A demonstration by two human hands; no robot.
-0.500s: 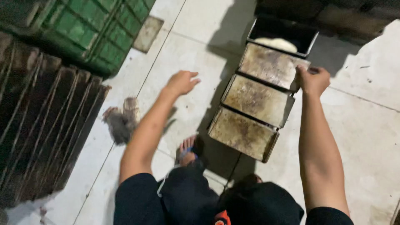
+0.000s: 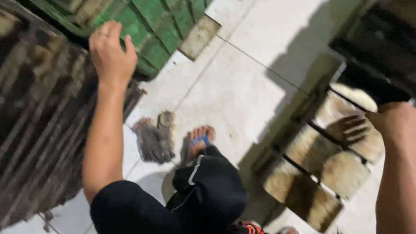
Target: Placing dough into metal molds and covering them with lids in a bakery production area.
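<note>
The left hand [image 2: 112,51] hung in the air with its fingers loosely curled and nothing in them, a thin ring on one finger; it sat over the edge of a green plastic crate [image 2: 149,24] with ribbed, slatted walls and just above a stack of dark, greasy metal trays [image 2: 39,117] whose long ridges ran in parallel streaks. The right hand [image 2: 392,119] was at the far end of a strap of joined loaf tins [image 2: 318,173], and the blur hid its fingers, so I could not tell whether it gripped the rim or only rested against it. The tins were rectangular, of dull, stained metal with dark edges and pale, floury insides, set side by side in a row on the floor at the right. The row's long axis ran diagonally, from the lower middle of the view up toward the upper right, where the end tin held a pale lump of dough [image 2: 357,96]. A hand-shaped shadow lay across one tin. On the white tiled floor [image 2: 242,82], smooth with thin grout lines, lay a pair of worn grey fabric gloves [image 2: 154,138], crumpled, just beside the person's sandalled foot [image 2: 200,141]. A small flat square drain cover [image 2: 199,37] lay near the crate
</note>
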